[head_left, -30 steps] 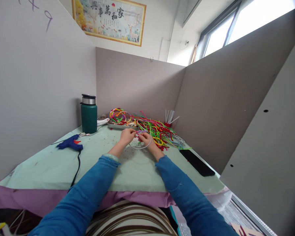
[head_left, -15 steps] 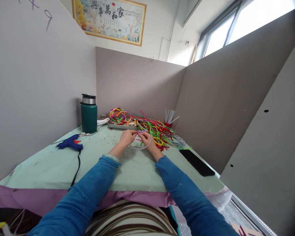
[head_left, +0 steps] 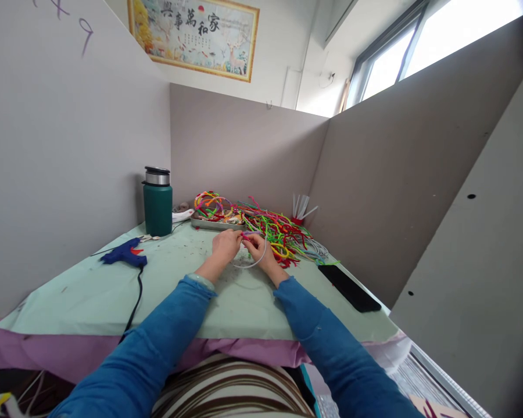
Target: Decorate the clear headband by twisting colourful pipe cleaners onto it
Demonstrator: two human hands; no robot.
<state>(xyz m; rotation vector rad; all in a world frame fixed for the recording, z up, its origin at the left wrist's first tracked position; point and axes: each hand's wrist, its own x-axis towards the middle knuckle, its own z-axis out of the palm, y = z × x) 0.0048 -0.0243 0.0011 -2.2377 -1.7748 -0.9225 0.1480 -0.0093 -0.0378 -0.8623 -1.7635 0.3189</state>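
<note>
My left hand point(head_left: 226, 245) and my right hand point(head_left: 260, 249) meet over the middle of the table, fingertips pinched close together. Between them is a thin pale hoop point(head_left: 247, 266), its lower curve hanging below the fingers. Along the hoop's far side runs a fuzzy purple and pink pipe cleaner point(head_left: 244, 235), partly hidden by my fingers. My left fingers close on its left end, and the right fingers pinch it beside them. Just behind my right hand lies a heap of colourful pipe cleaners point(head_left: 283, 229).
Behind my hands a metal tray point(head_left: 218, 225) holds coloured pipe-cleaner loops. A green bottle point(head_left: 158, 209) and a blue glue gun point(head_left: 124, 254) with a black cord are on the left. White sticks point(head_left: 303, 206) stand at the back right, near a black phone-like slab point(head_left: 349, 288).
My hands have drawn slightly closer together, and the left wrist has turned a little. The hoop has shifted between them, with pink pipe cleaner showing at my fingertips.
</note>
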